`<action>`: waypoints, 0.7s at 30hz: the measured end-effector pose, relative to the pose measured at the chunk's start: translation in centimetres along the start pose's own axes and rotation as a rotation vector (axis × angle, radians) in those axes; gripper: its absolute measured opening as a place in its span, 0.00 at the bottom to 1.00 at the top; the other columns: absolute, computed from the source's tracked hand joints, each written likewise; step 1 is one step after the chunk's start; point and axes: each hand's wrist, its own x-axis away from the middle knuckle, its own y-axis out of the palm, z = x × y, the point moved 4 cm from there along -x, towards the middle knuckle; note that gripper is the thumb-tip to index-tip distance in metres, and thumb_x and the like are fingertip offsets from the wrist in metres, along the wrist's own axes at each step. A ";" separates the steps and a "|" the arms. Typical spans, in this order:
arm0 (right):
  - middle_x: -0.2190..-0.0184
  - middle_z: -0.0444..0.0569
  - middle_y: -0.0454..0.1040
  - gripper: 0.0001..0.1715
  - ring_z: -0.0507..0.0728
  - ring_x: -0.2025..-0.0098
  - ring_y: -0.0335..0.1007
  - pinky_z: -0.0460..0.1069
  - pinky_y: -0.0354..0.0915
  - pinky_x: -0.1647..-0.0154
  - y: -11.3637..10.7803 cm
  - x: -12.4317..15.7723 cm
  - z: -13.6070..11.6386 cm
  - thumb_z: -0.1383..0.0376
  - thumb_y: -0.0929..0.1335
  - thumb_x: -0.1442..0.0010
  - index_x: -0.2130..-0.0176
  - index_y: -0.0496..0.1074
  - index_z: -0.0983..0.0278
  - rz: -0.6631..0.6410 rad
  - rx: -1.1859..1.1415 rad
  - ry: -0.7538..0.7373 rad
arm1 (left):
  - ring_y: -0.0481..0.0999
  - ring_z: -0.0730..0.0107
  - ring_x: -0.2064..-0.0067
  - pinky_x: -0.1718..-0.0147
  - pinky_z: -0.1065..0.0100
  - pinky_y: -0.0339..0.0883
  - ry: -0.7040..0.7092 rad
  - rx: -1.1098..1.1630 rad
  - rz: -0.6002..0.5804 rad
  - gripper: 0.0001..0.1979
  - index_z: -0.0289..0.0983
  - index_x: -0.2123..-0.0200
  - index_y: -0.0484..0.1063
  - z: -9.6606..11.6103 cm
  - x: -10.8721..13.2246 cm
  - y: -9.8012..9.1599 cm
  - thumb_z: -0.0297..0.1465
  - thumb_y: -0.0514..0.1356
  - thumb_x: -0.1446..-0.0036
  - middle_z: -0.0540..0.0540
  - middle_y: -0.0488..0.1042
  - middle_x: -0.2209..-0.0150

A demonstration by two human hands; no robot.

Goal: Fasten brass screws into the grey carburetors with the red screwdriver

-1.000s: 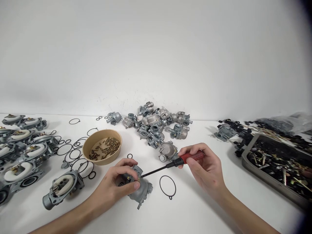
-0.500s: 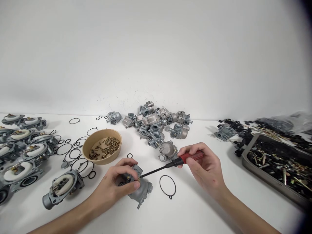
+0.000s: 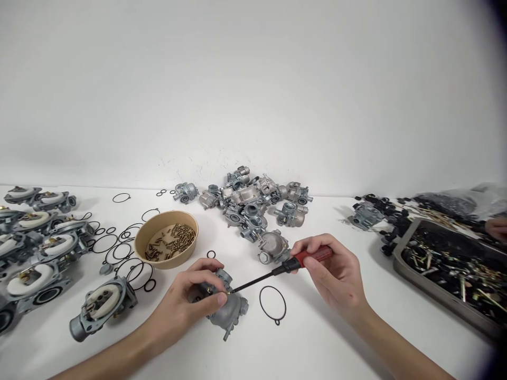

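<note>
Head view: my left hand (image 3: 187,303) clasped the carburetor (image 3: 233,309); my right hand (image 3: 332,277) gripped the red-handled screwdriver (image 3: 283,267) (tip beside my left thumb).

left hand (image 3: 186,303) gripping carburetor (image 3: 227,309), right hand (image 3: 335,274) pressing screwdriver (image 3: 285,266) tip against it, white table (image 3: 317,338)

Left hand (image 3: 186,305) covers left half of carburetor (image 3: 233,309). Whatever screwdriver (image 3: 277,272) tip meets is too small to tell. Handle end buried in right hand (image 3: 336,274). Metal tray (image 3: 435,295) and left-edge carburetor row (image 3: 27,279) clipped by frame. Another person's hand (image 3: 497,228) mostly cut off at right.
</note>
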 end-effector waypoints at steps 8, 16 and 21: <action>0.62 0.53 0.79 0.05 0.58 0.66 0.77 0.53 0.78 0.66 0.1 0.3 0.1 0.63 0.76 0.36 0.61 0.77 0.60 -0.021 0.036 0.012 | 0.67 0.49 0.42 0.58 0.63 0.64 0.002 -0.018 0.004 0.14 0.39 0.69 0.81 0.0 0.0 0.1 0.44 0.71 0.42 0.39 0.68 0.45; 0.63 0.52 0.79 0.07 0.58 0.68 0.75 0.52 0.77 0.69 0.0 -0.1 -0.4 0.62 0.77 0.38 0.62 0.77 0.60 0.027 0.009 -0.024 | 0.67 0.48 0.43 0.58 0.62 0.65 0.003 -0.010 0.008 0.14 0.39 0.69 0.81 -0.1 0.0 0.1 0.44 0.71 0.42 0.39 0.68 0.45; 0.63 0.52 0.79 0.05 0.57 0.67 0.76 0.52 0.77 0.67 0.0 0.0 -0.2 0.62 0.76 0.36 0.61 0.77 0.59 0.005 0.019 -0.013 | 0.65 0.47 0.40 0.56 0.61 0.64 0.014 -0.011 0.008 0.13 0.40 0.69 0.81 -0.1 -0.1 0.0 0.43 0.71 0.42 0.40 0.69 0.46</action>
